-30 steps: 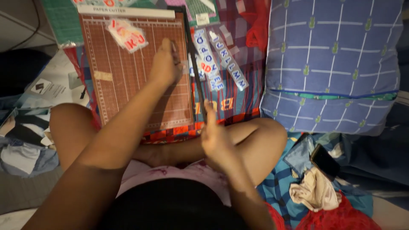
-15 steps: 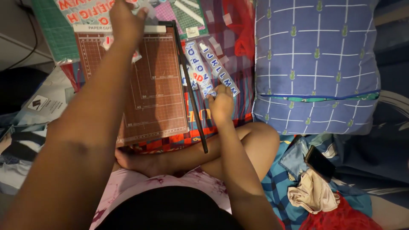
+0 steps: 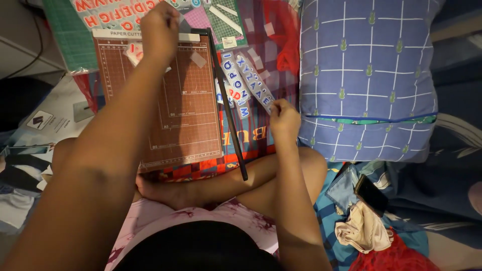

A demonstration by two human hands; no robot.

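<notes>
A brown gridded paper cutter (image 3: 183, 105) lies in front of my crossed legs, its black blade arm (image 3: 228, 108) along the right edge. My left hand (image 3: 159, 30) is closed over a small pack of red letter stickers (image 3: 134, 51) at the cutter's top left. My right hand (image 3: 284, 118) pinches the near end of a clear strip of blue letters (image 3: 253, 83) lying to the right of the blade. A second strip with blue and red letters (image 3: 235, 85) lies beside it. A small loose clear piece (image 3: 198, 59) rests on the board.
A blue checked pillow (image 3: 369, 75) fills the right side. A sheet of red letters (image 3: 108, 12) and green cutting mats (image 3: 65, 32) lie beyond the cutter. A dark phone (image 3: 370, 193) and crumpled cloth (image 3: 362, 228) sit at lower right. Papers (image 3: 47, 120) lie at left.
My left hand moved from the middle of the board up to its top left corner. My right hand left the blade handle, reached right and took hold of a blue letter strip.
</notes>
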